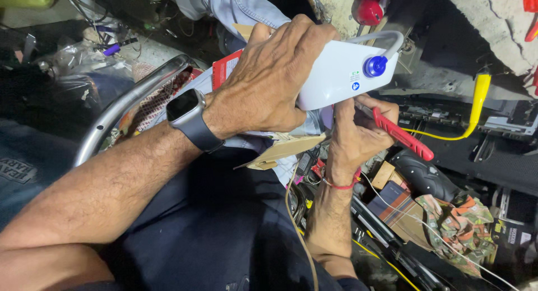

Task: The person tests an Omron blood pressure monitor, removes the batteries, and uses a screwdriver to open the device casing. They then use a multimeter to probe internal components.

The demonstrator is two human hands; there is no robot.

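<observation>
My left hand [274, 81] grips a white plastic device [342, 72] from above; it has a round blue knob [375, 66] and a pale curved handle at its far end. A dark smartwatch [186, 113] sits on that wrist. Under the device, my right hand [356, 135] holds a red-handled tool [403, 137], whose tip points up at the device's underside and is hidden behind my fingers. A red thread band circles the right wrist. A red card [225, 68] and a strip of brown cardboard [286, 150] lie beneath my left hand.
A curved metal tube [120, 109] runs at the left. A yellow probe with its wire [477, 103] lies at the right over dark electronic parts. Boxes, patterned cloth [457, 224], cables and a thin cord clutter the lower right. Dark trousers cover my lap.
</observation>
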